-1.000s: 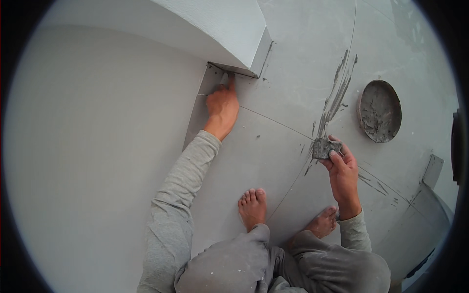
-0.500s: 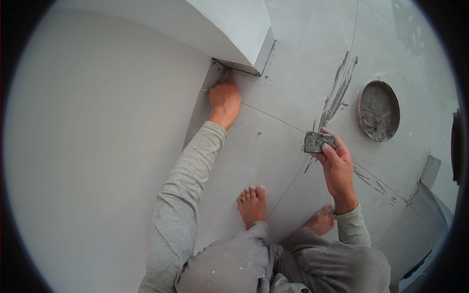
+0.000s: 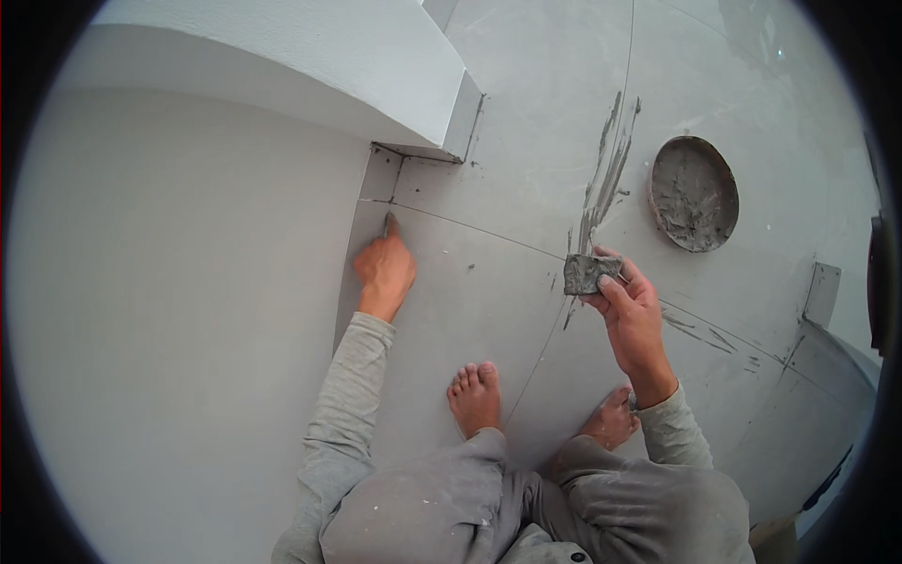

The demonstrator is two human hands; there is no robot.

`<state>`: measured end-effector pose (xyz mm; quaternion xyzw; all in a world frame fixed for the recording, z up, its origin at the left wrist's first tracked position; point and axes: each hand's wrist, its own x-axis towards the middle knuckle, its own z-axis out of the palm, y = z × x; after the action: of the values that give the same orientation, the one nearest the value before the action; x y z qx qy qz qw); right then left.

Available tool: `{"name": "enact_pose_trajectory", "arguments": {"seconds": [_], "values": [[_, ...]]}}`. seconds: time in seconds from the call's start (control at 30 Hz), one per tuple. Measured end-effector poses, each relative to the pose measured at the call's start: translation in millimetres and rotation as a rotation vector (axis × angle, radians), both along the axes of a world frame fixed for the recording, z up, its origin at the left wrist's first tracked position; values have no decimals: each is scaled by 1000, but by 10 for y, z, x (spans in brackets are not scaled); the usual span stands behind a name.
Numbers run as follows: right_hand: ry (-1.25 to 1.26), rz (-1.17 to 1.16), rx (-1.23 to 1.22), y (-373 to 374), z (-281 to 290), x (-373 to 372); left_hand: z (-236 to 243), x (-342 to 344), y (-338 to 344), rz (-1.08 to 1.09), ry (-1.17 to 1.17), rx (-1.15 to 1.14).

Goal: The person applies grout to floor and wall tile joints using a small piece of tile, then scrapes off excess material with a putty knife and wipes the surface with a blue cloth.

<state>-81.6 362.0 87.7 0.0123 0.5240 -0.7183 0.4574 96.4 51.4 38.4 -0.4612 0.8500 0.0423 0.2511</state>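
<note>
Grout lump (image 3: 590,273), wet, soft and crumbly by its look, sits pinched by its edges in the right hand (image 3: 631,315), fingers closed around it. Farther left, the left hand (image 3: 383,268) presses one extended fingertip into a floor tile joint (image 3: 470,226), its other fingers curled. Far right lies a round pan of grout (image 3: 693,193).

Long grey sleeves (image 3: 349,414) on both arms; grey trousers (image 3: 526,512), pale spatter marks; feet (image 3: 475,397) bare.

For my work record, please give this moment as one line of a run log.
left hand: fingertip pressed on floor tile joint near wall | right hand: holds grey grout-smeared pad | round grout dish: on floor tiles, untouched
</note>
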Motion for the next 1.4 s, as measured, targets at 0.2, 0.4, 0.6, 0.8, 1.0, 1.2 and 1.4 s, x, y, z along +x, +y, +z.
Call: {"name": "enact_pose_trajectory", "arguments": {"seconds": [0.2, 0.4, 0.6, 0.8, 1.0, 1.2, 1.4], "values": [[-34, 33, 8, -47, -82, 90, 513, -32, 847, -225, 663, 225], [-105, 116, -58, -115, -55, 226, 672, -219, 1565, -336, 909, 330], [-111, 157, -71, -136, 35, 277, 568, -218, 1603, -392, 903, 226], [-178, 147, -99, -116, 9, 349, 373, -110, 1577, -434, 967, 162], [-232, -61, 39, 42, -146, 315, 267, 2, 1493, -515, 931, 283], [36, -195, 85, 245, -208, -213, 131, -31, 719, -225, 606, -8], [100, -148, 134, 270, -212, -202, -196, -536, -292, -228, 136, -183]]}}
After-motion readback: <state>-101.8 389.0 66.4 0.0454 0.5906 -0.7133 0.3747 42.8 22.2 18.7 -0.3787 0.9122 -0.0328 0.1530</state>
